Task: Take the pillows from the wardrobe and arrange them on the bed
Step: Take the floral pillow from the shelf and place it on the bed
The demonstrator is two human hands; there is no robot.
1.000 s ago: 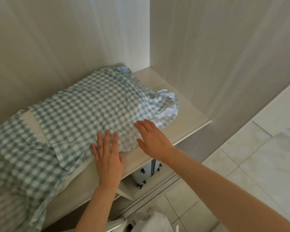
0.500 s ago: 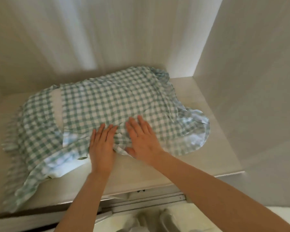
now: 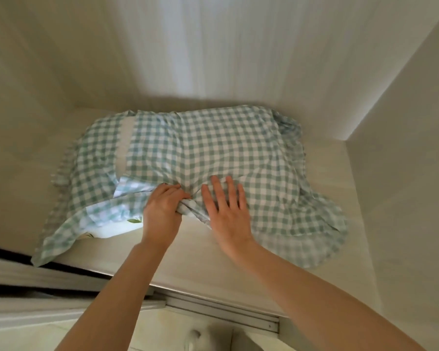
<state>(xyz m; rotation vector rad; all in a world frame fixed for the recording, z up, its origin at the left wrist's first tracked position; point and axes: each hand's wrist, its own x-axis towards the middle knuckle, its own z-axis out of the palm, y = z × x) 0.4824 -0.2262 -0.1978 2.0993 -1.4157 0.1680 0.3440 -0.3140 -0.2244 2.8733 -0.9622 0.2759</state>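
A pillow in a green-and-white checked case lies flat on a pale wardrobe shelf, its frilled edge spread out to the right and left. My left hand has its fingers curled round a bunch of the case's front edge. Beside it, my right hand rests flat on the fabric with the fingers spread. A second layer with a leaf print peeks out beneath the front left of the checked case.
The wardrobe's back wall and right side wall close in the shelf. A sliding-door track runs below the shelf's front edge. Pale floor tiles show at the bottom.
My view has swung to face the shelf straight on. My left hand went from lying flat to clenching the case's front edge. My right hand stays flat on the fabric.
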